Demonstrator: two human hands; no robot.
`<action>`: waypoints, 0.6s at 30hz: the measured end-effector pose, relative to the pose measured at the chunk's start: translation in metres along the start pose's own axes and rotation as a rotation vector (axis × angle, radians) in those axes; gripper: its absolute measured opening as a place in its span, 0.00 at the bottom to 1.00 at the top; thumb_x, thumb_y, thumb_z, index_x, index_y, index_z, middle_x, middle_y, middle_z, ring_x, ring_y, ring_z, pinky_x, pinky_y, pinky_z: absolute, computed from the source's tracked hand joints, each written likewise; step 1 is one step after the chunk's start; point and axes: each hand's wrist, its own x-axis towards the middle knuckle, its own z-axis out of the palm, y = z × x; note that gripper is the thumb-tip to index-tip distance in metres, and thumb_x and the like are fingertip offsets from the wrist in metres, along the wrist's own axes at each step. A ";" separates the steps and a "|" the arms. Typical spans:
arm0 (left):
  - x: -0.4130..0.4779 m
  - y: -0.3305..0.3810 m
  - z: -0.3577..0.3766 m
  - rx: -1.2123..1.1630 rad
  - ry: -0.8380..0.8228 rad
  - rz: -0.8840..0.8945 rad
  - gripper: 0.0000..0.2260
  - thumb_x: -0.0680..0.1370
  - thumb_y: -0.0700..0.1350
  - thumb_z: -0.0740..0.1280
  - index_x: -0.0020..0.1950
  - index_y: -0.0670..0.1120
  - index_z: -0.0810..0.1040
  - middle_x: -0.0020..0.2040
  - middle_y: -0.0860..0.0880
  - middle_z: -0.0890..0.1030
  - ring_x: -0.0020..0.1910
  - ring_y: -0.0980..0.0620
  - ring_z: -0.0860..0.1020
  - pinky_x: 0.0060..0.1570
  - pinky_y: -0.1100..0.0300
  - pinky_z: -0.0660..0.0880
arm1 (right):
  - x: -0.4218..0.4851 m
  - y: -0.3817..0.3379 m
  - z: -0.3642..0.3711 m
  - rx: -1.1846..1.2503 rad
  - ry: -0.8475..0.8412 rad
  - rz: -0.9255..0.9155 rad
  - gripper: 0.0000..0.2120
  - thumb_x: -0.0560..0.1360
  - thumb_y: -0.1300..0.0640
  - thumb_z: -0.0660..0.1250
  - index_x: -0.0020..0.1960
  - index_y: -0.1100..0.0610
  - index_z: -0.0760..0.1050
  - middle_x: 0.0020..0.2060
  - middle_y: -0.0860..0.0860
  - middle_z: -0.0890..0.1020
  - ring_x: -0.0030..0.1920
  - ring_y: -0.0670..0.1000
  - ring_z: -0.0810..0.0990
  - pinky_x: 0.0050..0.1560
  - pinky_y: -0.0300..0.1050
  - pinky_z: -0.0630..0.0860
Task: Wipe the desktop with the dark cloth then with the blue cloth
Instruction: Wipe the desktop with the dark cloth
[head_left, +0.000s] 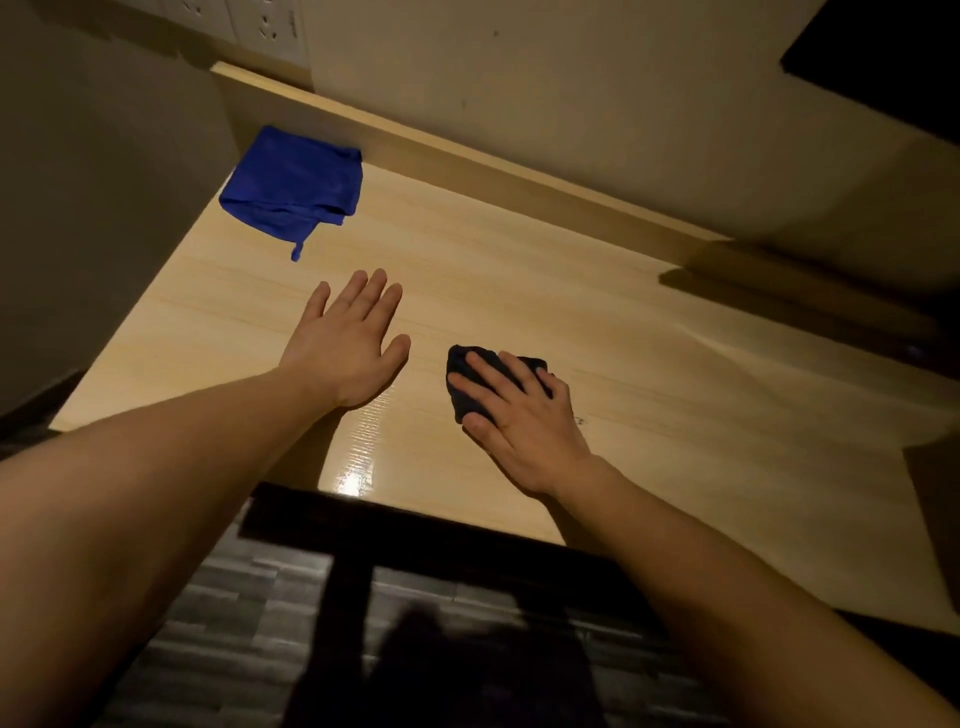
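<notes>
A light wooden desktop (649, 395) fills the middle of the head view. My right hand (524, 421) presses down on a small dark cloth (460, 376), fingers spread over it; most of the cloth is hidden under the hand. To the left of it, my left hand (345, 345) lies flat on the desktop, palm down, fingers apart and holding nothing. A crumpled blue cloth (293, 189) rests at the far left corner of the desk, apart from both hands.
A low wooden ledge (467, 161) runs along the back of the desk under the wall. A dark chair back (415, 540) sits below the near edge, over grey floor. A dark object (883, 41) hangs at the upper right. Wall sockets (270, 23) are at top left.
</notes>
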 end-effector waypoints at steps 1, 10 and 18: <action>0.002 0.001 0.000 0.001 -0.001 0.000 0.34 0.85 0.65 0.41 0.88 0.51 0.44 0.89 0.49 0.43 0.87 0.48 0.41 0.83 0.41 0.41 | -0.006 -0.004 0.002 0.003 -0.009 0.002 0.25 0.85 0.36 0.43 0.81 0.33 0.51 0.83 0.37 0.50 0.82 0.49 0.45 0.77 0.59 0.47; 0.005 -0.001 -0.007 -0.023 -0.094 0.020 0.34 0.86 0.65 0.44 0.88 0.50 0.43 0.89 0.46 0.41 0.87 0.45 0.40 0.83 0.38 0.40 | -0.066 -0.057 0.023 0.065 -0.024 0.001 0.24 0.86 0.37 0.47 0.81 0.34 0.54 0.82 0.36 0.51 0.82 0.47 0.48 0.74 0.54 0.49; -0.001 0.036 -0.016 -0.259 0.034 0.042 0.31 0.87 0.59 0.55 0.87 0.45 0.57 0.88 0.44 0.53 0.87 0.44 0.48 0.83 0.37 0.44 | -0.087 -0.071 0.030 0.296 0.063 -0.003 0.23 0.83 0.38 0.53 0.73 0.44 0.74 0.76 0.39 0.70 0.74 0.48 0.65 0.60 0.50 0.61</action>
